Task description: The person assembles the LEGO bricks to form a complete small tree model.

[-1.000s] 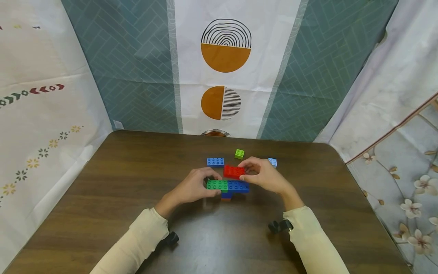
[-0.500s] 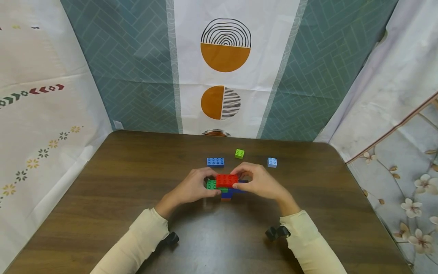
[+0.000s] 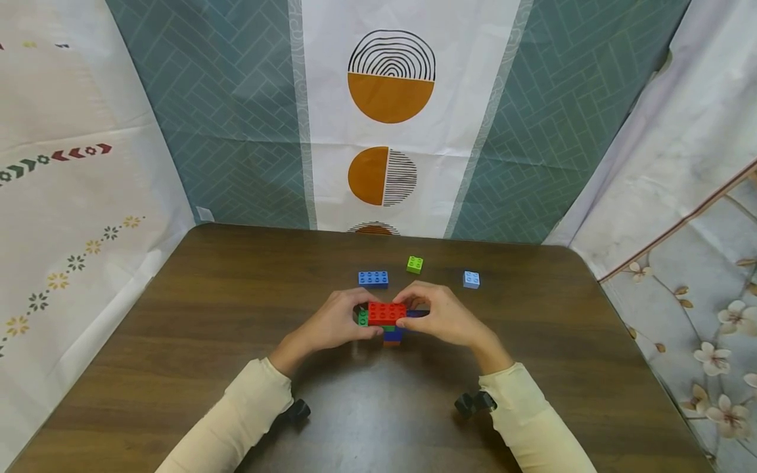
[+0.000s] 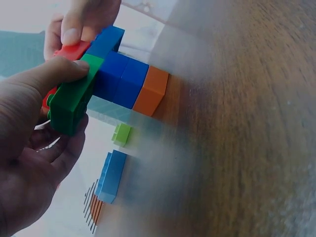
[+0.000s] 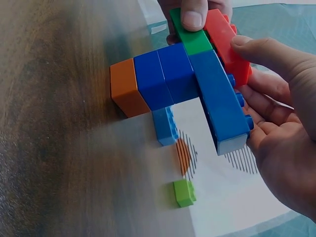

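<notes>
Left hand (image 3: 331, 326): fingers curled round the green brick (image 4: 71, 98), thumb lying along its upper edge, the other fingers below. Right hand (image 3: 443, 318): pinching the red brick (image 3: 387, 312), thumb on the near side and fingers behind; it also cradles the long blue brick (image 5: 222, 106) from beneath.

The red brick sits on top of the green and long blue bricks, spanning the joint between them. Those two form a crossbar carried on a short column of blue blocks (image 5: 165, 74) with an orange block (image 5: 126, 89) at its foot, standing on the desk (image 3: 236, 341) midway between the sleeves. From the head view I cannot tell whether the red brick is fully seated.

Judgement on the step in hand: the brick appears to be at the pressing-down stage. To do it well, studs should line up squarely before any force goes on, pressure should fall straight down over the column, and both hands should support the crossbar ends from below, since the overhanging arms could tip or pop off the narrow stem.

Further out, well apart from the hands: a loose blue brick (image 3: 373, 278), a lime green brick (image 3: 414, 264) and a pale blue brick (image 3: 471, 280).
</notes>
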The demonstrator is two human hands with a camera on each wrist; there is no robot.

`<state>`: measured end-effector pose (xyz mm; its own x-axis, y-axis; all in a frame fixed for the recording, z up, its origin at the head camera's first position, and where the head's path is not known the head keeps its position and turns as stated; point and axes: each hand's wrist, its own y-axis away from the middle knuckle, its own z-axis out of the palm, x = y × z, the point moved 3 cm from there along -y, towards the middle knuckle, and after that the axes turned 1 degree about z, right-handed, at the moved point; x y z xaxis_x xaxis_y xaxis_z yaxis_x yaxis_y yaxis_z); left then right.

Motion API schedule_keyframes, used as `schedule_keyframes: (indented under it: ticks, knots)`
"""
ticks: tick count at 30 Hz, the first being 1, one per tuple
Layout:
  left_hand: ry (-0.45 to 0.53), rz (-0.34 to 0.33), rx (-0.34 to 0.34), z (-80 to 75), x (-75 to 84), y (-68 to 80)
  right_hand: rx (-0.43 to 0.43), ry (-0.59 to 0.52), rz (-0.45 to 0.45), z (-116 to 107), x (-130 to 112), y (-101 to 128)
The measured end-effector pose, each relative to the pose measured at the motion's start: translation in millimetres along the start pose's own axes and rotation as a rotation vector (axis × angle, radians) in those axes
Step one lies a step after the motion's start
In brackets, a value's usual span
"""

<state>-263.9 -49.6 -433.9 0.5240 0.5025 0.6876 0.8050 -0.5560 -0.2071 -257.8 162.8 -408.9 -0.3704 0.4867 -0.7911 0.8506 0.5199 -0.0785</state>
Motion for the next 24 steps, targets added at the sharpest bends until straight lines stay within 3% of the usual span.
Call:
schedule_keyframes:
  ticks: [8, 15, 24]
  knots:
    - [-0.011, 0.037, 0.001, -3.7, 0.4, 0.8, -0.008, 0.038, -0.010, 0.1, -1.3, -0.7]
    - [0.077, 0.075, 0.026, -15.5, 0.5, 4.0, -0.016, 0.043, -0.032, 0.4, -1.4, -1.5]
    - [0.117, 0.084, 0.001, -17.9, -0.2, 3.0, -0.007, 0.070, -0.035, -0.6, -3.3, -0.4]
